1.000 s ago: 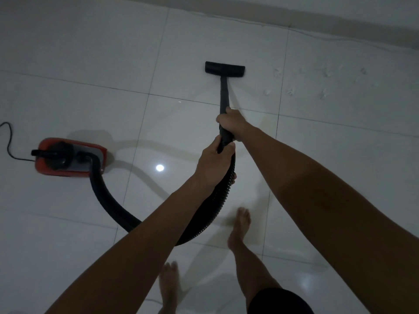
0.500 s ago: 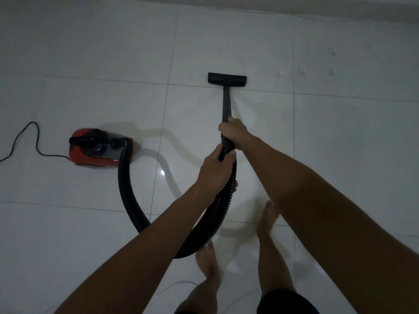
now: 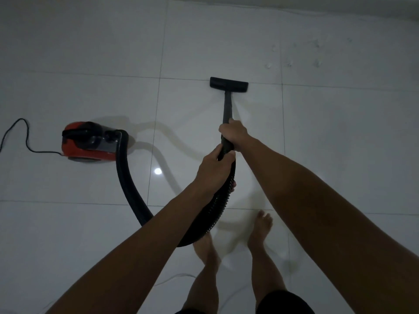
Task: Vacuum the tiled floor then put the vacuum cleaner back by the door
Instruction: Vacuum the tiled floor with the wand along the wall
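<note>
Head view, looking down on a glossy white tiled floor (image 3: 90, 234) in dim light. A person stands barefoot and grips the straight black rigid wand (image 3: 227, 105) of a canister vacuum with both hands. The right hand (image 3: 233, 132) is closed around the wand higher up; the left hand (image 3: 214, 168) is closed just behind it, where the wand joins the black ribbed flexible hose (image 3: 127, 191). The flat black rectangular floor nozzle (image 3: 229, 83) rests on the floor ahead of the hands, lying along a grout line. The hose loops back past the person's feet and rises to the red and black canister vacuum body (image 3: 90, 143), which sits on the floor well to the left; a thin black power cord (image 3: 22, 137) trails from its rear toward the left edge of the view. A scatter of small pale debris flecks (image 3: 292, 55) lies on the tile ahead and to the right of the nozzle, near the base of the far wall (image 3: 362, 7).

Step in hand, as judged: the vacuuming phase, mid-stroke; the return of the cleaner to the door is not yet begun, and no door is in view. The next move appears to call for steering the nozzle forward and rightward over the flecks, keeping it flat on the tile, with enough hose slack that the canister is not jerked.
</note>
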